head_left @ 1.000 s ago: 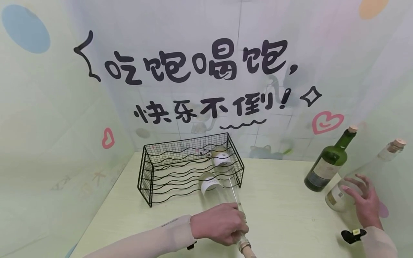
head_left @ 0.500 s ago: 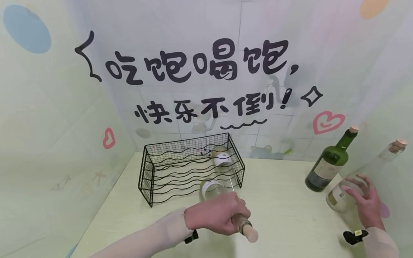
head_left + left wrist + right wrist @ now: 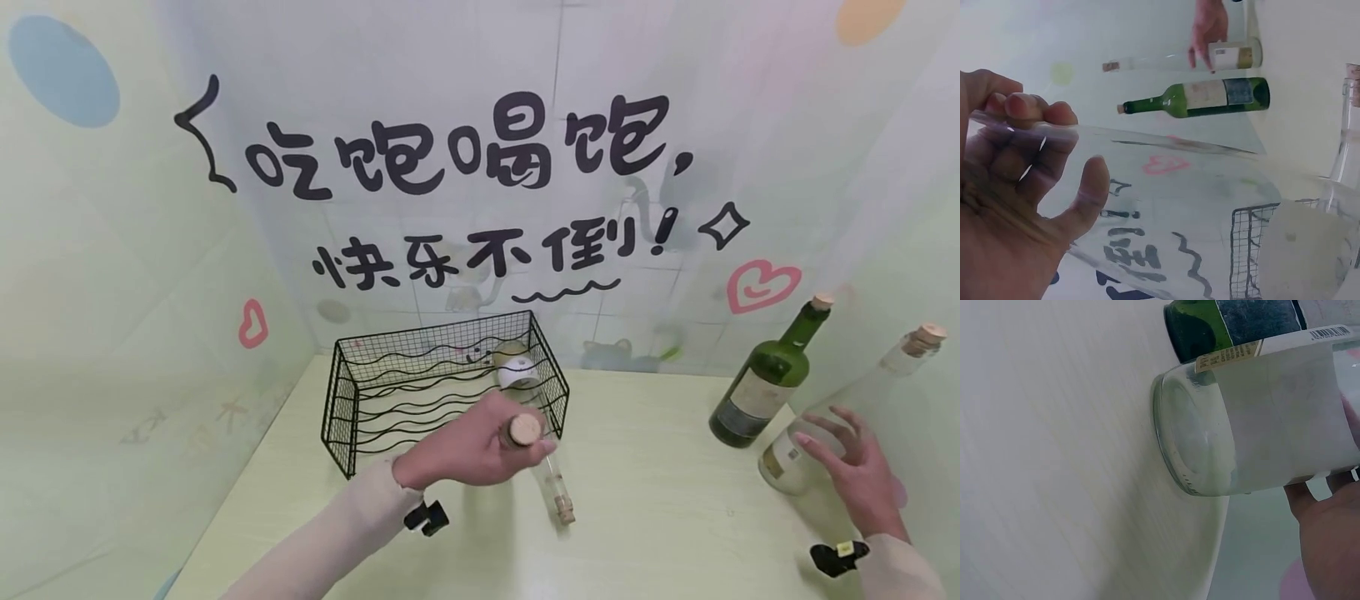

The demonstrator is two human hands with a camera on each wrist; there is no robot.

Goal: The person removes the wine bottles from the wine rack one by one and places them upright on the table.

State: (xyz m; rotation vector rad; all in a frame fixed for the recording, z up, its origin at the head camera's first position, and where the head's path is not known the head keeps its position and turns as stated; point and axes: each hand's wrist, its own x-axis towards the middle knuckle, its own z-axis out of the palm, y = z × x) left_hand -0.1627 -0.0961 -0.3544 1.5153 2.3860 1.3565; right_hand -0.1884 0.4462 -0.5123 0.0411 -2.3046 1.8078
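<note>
Grip, first: left hand [image 3: 480,442], fingers and thumb closed in a curl round the neck of a clear bottle, its cork [image 3: 523,429] pointing up towards the head camera. Held bottle [image 3: 1172,209]: transparent, body running away beyond the fingers; exact tilt, and whether the base touches anything, cannot be told.

Just beyond the grip: black wire rack [image 3: 435,362], partly covered by the hand. Lying in its end nearest the right hand: one labelled, corked bottle [image 3: 517,372], neck reaching out past the grip over the table [image 3: 645,500].

Well apart, to the grip's right: right hand [image 3: 855,471], thumb and fingers curved loosely round the body of a second clear bottle [image 3: 1279,419], which stands corked. Just beside that, on the side towards the left grip: green bottle [image 3: 757,383], corked, upright, in neither hand.

Progress, by judgement: partial. One bottle laid in the rack; one in the left hand, not settled there; two standing outside.

Pose: left forearm slanting in from below, hand raised before the rack; right wrist low, hand reaching upward.
</note>
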